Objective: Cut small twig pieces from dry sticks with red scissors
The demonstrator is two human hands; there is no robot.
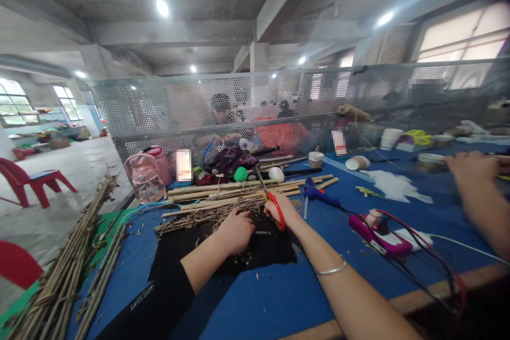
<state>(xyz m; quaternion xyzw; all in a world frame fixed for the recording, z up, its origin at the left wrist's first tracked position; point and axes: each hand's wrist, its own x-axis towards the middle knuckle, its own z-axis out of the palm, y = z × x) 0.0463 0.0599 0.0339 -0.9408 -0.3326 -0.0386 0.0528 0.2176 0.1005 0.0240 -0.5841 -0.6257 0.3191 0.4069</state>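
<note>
My right hand (283, 208) is closed round red-handled scissors (271, 197), with the blades pointing up and away from me. Beside it, my left hand (236, 231) rests low over a black cloth (175, 247), its fingers curled in at the edge of a heap of dry twigs (191, 220). Whatever its fingertips may pinch is hidden. Crumbs of dry plant matter lie scattered on the cloth. Just behind the twigs, several pale peeled sticks (203, 203) lie crosswise.
A blue glue gun (319, 191) and a purple-and-white power strip (382, 239) with cables lie right. Long stem bundles (66, 271) lie left. Behind stand a pink bag (145, 172), green ball (240, 173) and perforated screen (175, 101). Another person's hand (474, 167) is at far right.
</note>
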